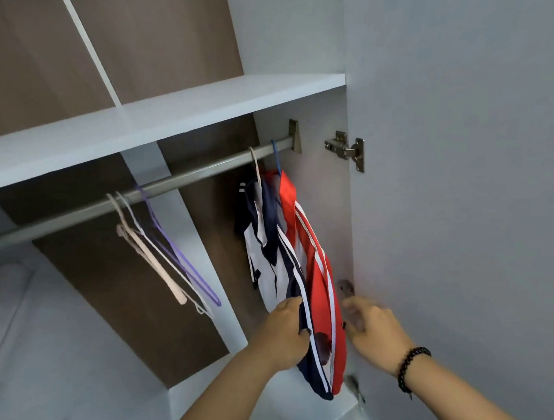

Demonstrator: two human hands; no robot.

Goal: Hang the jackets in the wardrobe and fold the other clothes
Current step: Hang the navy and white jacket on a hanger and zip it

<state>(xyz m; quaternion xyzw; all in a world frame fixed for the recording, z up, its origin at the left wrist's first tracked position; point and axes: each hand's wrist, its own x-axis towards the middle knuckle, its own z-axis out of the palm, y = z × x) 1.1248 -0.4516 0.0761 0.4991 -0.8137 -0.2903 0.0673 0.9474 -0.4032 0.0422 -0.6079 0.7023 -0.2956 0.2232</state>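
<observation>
Beside empty hangers [159, 249], left grip [287, 333] clamps navy jacket [276, 243]; right grip [372, 325] apart.

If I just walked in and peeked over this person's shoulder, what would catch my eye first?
Probably the bright red jacket with white stripes, hanging at the right end of the wardrobe rail beside a navy and white jacket. Next, the two hands at their hems: the left hand grips the navy fabric, while the right hand reaches in beside the red one. Further left, three bare hangers dangle from the same rail.
</observation>
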